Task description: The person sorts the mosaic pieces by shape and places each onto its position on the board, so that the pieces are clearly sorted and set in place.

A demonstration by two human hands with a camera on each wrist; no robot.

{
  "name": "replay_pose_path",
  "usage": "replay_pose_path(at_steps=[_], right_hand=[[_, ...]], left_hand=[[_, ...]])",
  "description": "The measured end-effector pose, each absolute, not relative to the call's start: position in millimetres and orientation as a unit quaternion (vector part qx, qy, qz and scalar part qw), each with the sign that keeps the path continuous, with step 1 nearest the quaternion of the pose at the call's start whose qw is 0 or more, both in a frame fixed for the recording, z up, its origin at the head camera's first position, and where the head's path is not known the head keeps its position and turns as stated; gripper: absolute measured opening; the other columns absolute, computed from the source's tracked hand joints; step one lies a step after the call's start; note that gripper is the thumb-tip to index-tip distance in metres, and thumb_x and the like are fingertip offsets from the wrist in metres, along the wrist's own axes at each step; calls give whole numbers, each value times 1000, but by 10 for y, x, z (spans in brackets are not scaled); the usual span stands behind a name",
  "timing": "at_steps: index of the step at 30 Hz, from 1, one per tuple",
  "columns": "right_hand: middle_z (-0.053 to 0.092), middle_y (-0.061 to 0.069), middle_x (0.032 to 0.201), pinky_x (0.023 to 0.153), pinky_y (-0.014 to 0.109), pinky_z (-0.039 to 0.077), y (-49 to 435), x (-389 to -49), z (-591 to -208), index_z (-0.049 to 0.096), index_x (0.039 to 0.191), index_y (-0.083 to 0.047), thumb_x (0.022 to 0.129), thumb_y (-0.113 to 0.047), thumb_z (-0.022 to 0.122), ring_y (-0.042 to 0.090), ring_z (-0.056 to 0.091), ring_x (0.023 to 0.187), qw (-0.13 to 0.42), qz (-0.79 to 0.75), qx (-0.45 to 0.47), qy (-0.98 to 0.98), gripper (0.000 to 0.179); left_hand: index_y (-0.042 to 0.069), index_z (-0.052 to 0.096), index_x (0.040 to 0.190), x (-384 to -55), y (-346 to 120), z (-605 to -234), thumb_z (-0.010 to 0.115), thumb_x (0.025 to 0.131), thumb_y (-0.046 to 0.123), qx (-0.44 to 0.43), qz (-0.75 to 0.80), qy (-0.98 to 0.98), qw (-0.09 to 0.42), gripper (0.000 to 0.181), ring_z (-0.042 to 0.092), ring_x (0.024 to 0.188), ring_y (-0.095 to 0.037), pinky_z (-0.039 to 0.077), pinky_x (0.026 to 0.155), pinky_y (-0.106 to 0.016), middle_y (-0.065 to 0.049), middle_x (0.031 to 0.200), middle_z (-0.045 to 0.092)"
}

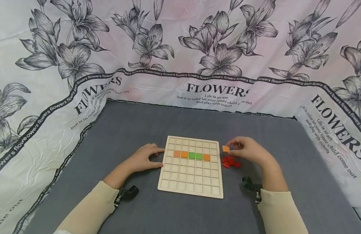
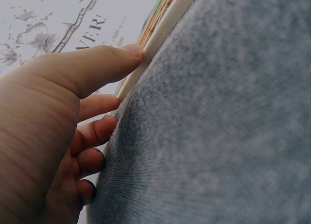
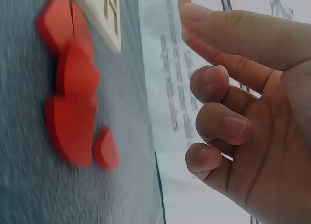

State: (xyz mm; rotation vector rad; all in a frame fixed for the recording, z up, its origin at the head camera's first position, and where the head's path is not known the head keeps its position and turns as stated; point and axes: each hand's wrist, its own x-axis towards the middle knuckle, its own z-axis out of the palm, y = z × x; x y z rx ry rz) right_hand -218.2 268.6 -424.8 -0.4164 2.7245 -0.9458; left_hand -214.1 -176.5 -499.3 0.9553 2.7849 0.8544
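Here, in the head view, a person works at a grey table (image 1: pixel 133 126) with both hands over a pale wooden board (image 1: pixel 190 179) divided into small squares. The left hand (image 1: pixel 143 158) lies beside the board's left edge, thumb and forefinger stretched out and touching it, with nothing grasped. Across the board runs a line of five coloured tiles (image 1: pixel 191 155): orange at both ends, another orange second from the left, and two green ones between. The right hand (image 1: pixel 250 151) pinches an orange square (image 1: pixel 225 149) between thumb and fingers, just beyond the board's right edge, near a small heap of red pieces (image 1: pixel 230 160). Beige sleeves (image 1: pixel 94 205) cover both forearms, and a flowered cloth (image 1: pixel 215 91) hangs around the table. The left wrist view shows the thumb against the rim of the board, the forefinger reaching it too, and the other fingers loosely bent. In the right wrist view, the square, partly cut off at the top, sits at the thumb tip; the remaining fingers curl toward the palm, and the red pieces lie beside the board's corner.
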Motion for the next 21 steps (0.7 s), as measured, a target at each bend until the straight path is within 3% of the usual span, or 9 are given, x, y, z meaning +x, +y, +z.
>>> replay_pose_path(at_steps=[12,21], right_hand=[[53,0,80,62,36,41,2318,-2161,-4342,75,110,-16,90,-18,80,17,48,66,124,-283,-195,931,20],[56,0,78,64,36,44,2218,-2150,-4402,76,104,-10,87,-17,83,16,51,66,135,-259,-188,938,19]], left_hand=[[13,65,140,-2129,-1755,-4986,81,89,43,305,276,910,45,61,42,83,-13,34,77,-37,7,90,47],[13,65,140,-2141,-1757,-5005,81,89,42,304,278,910,43,61,42,83,-13,34,77,-36,7,90,47]])
